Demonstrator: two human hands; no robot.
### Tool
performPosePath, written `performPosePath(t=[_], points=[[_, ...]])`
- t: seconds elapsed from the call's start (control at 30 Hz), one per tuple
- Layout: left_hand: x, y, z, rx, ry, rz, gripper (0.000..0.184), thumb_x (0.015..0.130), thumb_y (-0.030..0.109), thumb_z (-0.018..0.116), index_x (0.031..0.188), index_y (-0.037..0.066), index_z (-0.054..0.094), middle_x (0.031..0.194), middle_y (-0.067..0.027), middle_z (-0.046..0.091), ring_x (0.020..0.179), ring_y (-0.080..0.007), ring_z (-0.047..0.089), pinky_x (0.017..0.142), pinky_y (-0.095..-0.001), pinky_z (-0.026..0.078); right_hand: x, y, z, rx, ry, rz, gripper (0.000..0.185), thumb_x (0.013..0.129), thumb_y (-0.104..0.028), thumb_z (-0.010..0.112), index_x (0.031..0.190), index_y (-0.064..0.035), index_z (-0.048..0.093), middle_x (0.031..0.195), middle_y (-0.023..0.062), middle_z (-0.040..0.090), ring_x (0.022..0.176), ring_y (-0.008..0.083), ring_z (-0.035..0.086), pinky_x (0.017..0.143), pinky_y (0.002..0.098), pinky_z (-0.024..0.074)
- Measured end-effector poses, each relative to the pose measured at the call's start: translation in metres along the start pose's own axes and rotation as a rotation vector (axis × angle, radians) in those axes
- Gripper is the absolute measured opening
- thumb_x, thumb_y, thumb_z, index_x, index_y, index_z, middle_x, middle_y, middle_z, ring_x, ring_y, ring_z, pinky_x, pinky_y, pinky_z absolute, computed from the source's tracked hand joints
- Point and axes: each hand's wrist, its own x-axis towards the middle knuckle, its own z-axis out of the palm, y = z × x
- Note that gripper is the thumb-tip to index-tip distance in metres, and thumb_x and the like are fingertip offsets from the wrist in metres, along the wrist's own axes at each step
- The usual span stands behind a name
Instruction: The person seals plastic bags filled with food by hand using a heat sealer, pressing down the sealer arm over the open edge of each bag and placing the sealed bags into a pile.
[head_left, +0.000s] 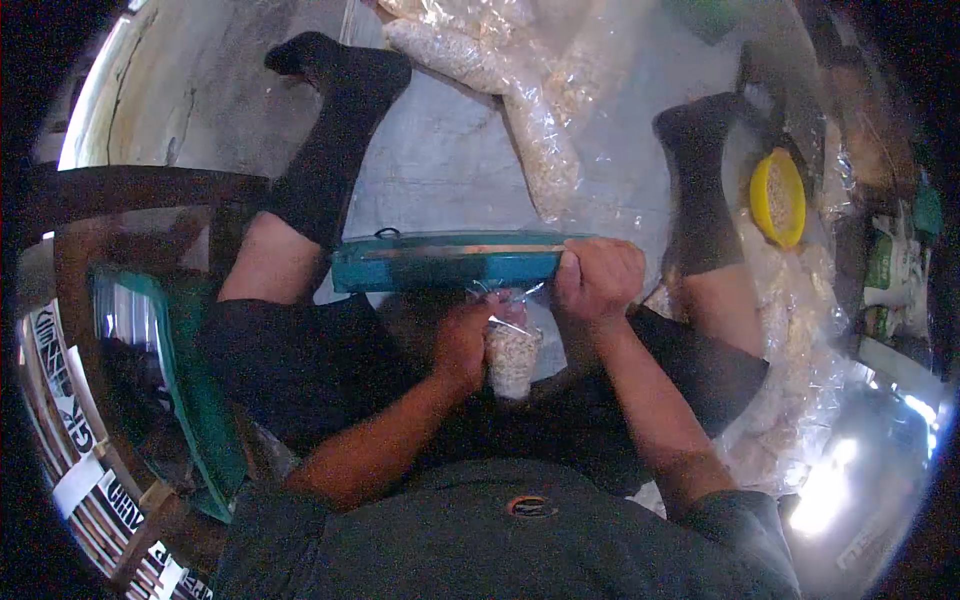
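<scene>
Between my knees lies a long teal hand-press bag sealer (448,262), running crosswise with a pale strip along its top. My right hand (604,278) is closed around the sealer's right end. Just below the bar, my left hand (463,345) grips a small clear plastic bag (512,362) by its upper part. Pale, grainy pieces fill the bag, which hangs towards my lap. The bag's gathered top reaches up to the sealer's near edge; whether it lies within the jaws I cannot tell.
Large clear bags of pale pieces (545,150) lie ahead on the grey floor (440,150). At right stand a yellow bowl (778,198) of small pieces and several more filled bags (790,370). A green-edged container (175,380) and dark wooden furniture (150,185) are at left.
</scene>
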Motion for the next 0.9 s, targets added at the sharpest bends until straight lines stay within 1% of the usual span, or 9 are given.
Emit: performPosePath(t=[0.33,0.4,0.43,0.5,0.6,0.67,0.8,0.87,0.9], points=[[0.010,-0.006,-0.014,-0.081,-0.118,0.068,0.027,0.097,0.024,0.055,0.107,0.001,0.067,0.097,-0.0126,0.070,0.088,-0.0252,0.069,0.079,-0.0406,0.057,-0.005,-0.002,-0.001,-0.013,0.070,-0.035,0.018,0.083,-0.025,0.063,0.070,-0.0113,0.063,0.067,0.0073,0.061,0.062,0.0298,0.059,0.064,0.0451,0.0424],[0.019,-0.016,-0.031,0.953,-0.156,0.852,0.028,0.098,0.026,0.055,0.108,0.002,0.066,0.099,-0.0127,0.070,0.089,-0.0250,0.069,0.080,-0.0413,0.057,0.000,-0.005,-0.011,-0.045,0.076,-0.046,0.019,0.083,-0.025,0.064,0.069,-0.0113,0.063,0.066,0.0073,0.060,0.062,0.0300,0.059,0.064,0.0451,0.0425],[0.024,-0.021,-0.029,0.952,-0.153,0.876,0.028,0.098,0.026,0.055,0.108,0.002,0.066,0.099,-0.0127,0.070,0.089,-0.0250,0.069,0.080,-0.0413,0.057,0.002,-0.008,-0.017,-0.041,0.024,-0.017,0.020,0.082,-0.026,0.067,0.070,-0.0111,0.063,0.067,0.0073,0.061,0.063,0.0301,0.059,0.064,0.0453,0.0425],[0.035,-0.029,-0.026,-0.175,-0.206,0.115,0.029,0.097,0.025,0.059,0.114,0.002,0.064,0.102,-0.0136,0.070,0.093,-0.0292,0.069,0.084,-0.0458,0.056,0.016,-0.018,-0.028,-0.032,-0.021,0.005,0.021,0.081,-0.027,0.069,0.070,-0.0108,0.063,0.069,0.0073,0.063,0.063,0.0302,0.059,0.064,0.0456,0.0426],[0.014,-0.018,-0.019,-0.215,-0.274,0.130,0.027,0.095,0.023,0.062,0.112,0.002,0.065,0.102,-0.0122,0.070,0.093,-0.0281,0.070,0.083,-0.0449,0.057,0.046,-0.048,-0.075,-0.092,-0.134,-0.054,0.021,0.082,-0.029,0.072,0.075,-0.0102,0.065,0.068,0.0070,0.063,0.066,0.0299,0.061,0.069,0.0451,0.0435],[0.011,-0.017,-0.014,-0.202,-0.247,0.128,0.027,0.095,0.022,0.063,0.112,0.002,0.065,0.102,-0.0123,0.070,0.093,-0.0280,0.070,0.083,-0.0451,0.057,0.059,-0.060,-0.091,-0.025,-0.206,-0.071,0.026,0.084,-0.033,0.072,0.087,-0.0075,0.066,0.083,0.0114,0.065,0.081,0.0307,0.063,0.080,0.0436,0.0452],[0.007,-0.011,-0.008,-0.167,-0.205,0.141,0.026,0.096,0.022,0.064,0.113,0.002,0.064,0.098,-0.0109,0.070,0.083,-0.0237,0.068,0.077,-0.0399,0.057,0.037,-0.067,-0.118,-0.081,-0.027,-0.125,0.027,0.092,-0.031,0.069,0.102,-0.0066,0.066,0.103,0.0151,0.065,0.098,0.0259,0.064,0.091,0.0352,0.0455],[0.004,-0.009,-0.005,-0.148,-0.175,0.140,0.025,0.096,0.022,0.064,0.111,0.002,0.065,0.098,-0.0106,0.070,0.084,-0.0237,0.068,0.077,-0.0400,0.057,-0.044,-0.040,-0.087,0.380,0.379,0.397,0.039,0.097,-0.037,0.064,0.119,-0.0048,0.059,0.120,0.0172,0.061,0.113,0.0216,0.058,0.098,0.0359,0.0440],[0.004,-0.007,-0.004,-0.121,-0.149,0.133,0.024,0.096,0.022,0.064,0.110,0.002,0.065,0.097,-0.0104,0.070,0.084,-0.0237,0.068,0.078,-0.0402,0.057,-0.062,-0.048,-0.087,0.406,0.160,0.615,0.043,0.099,-0.037,0.062,0.123,-0.0028,0.056,0.121,0.0173,0.062,0.114,0.0214,0.058,0.098,0.0371,0.0447]])
